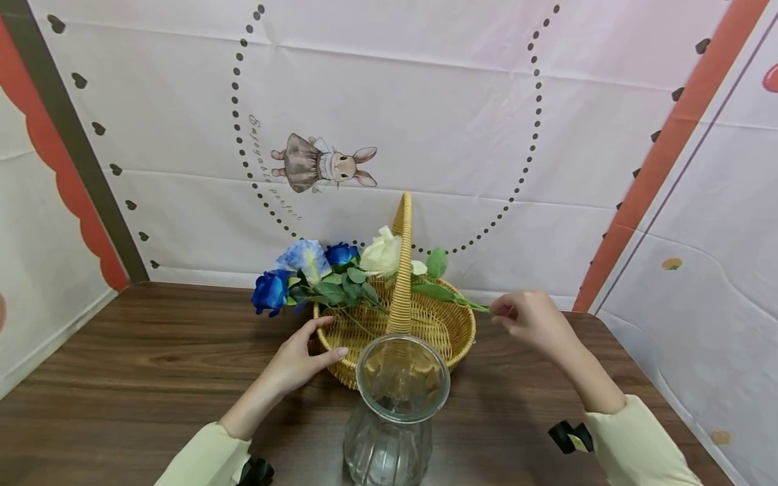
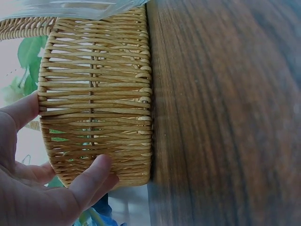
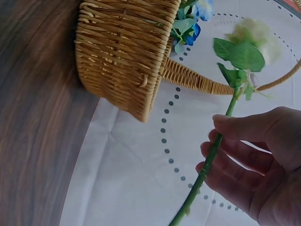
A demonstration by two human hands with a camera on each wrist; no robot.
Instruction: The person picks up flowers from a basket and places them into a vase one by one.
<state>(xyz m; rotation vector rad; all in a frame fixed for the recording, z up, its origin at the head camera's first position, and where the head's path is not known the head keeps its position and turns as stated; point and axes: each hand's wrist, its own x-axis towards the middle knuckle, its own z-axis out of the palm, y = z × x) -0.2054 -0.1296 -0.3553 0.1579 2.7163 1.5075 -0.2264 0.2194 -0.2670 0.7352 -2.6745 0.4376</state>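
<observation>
A wicker basket (image 1: 460,337) with a tall arched handle stands on the table. My left hand (image 1: 299,358) holds its left rim, the thumb at the front edge and fingertips (image 2: 99,167) against the outer weave. Right of the basket, my right hand (image 1: 535,324) pinches the green stem (image 3: 211,151) of a white rose (image 1: 381,253). The bloom is above the basket, beside the handle, and its leaves (image 3: 244,55) show below the petals. Two dark blue roses (image 1: 270,291) and a light blue flower (image 1: 306,260) lean out over the basket's left side.
In front of the basket stands a clear ribbed glass vase (image 1: 389,442) with a wide mouth, overlapping the basket's front in the head view. The dark wooden table (image 1: 152,378) meets a printed white cloth backdrop (image 1: 450,135) behind.
</observation>
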